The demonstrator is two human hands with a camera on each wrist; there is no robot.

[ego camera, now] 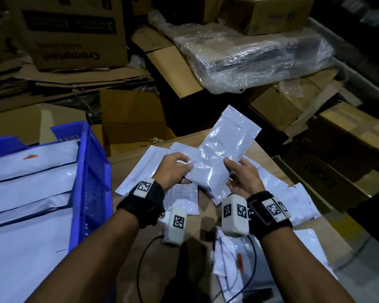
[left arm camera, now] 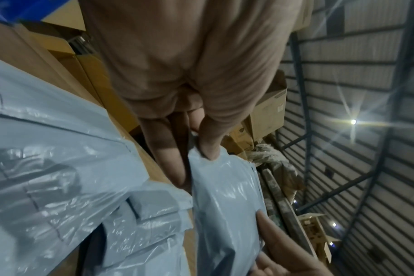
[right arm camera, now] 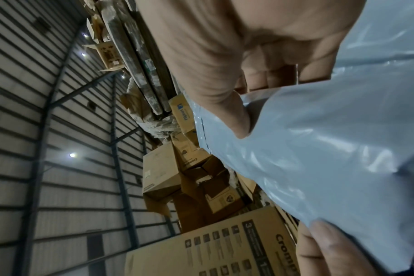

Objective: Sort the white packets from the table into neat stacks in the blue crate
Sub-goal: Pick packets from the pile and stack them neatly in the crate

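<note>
I see my left hand [ego camera: 176, 169] and right hand [ego camera: 243, 178] both pinching one white packet [ego camera: 219, 154] at frame centre, held above the loose packets [ego camera: 293, 200] on the table [ego camera: 127, 167] (glossy, crinkled); the blue crate [ego camera: 90, 171] sits lower left, stacked.

Brown table [ego camera: 269, 228] bears scattered white packets [ego camera: 298, 204], a black cable [ego camera: 140, 265] and the blue crate [ego camera: 92, 182]

The head camera looked down from close above the table [ego camera: 269, 162]. Each wrist camera sat right behind its palm, tilted up toward the corrugated wall [left arm camera: 378, 56]. All three views shared the white packet [ego camera: 219, 154] held between both hands.
</note>
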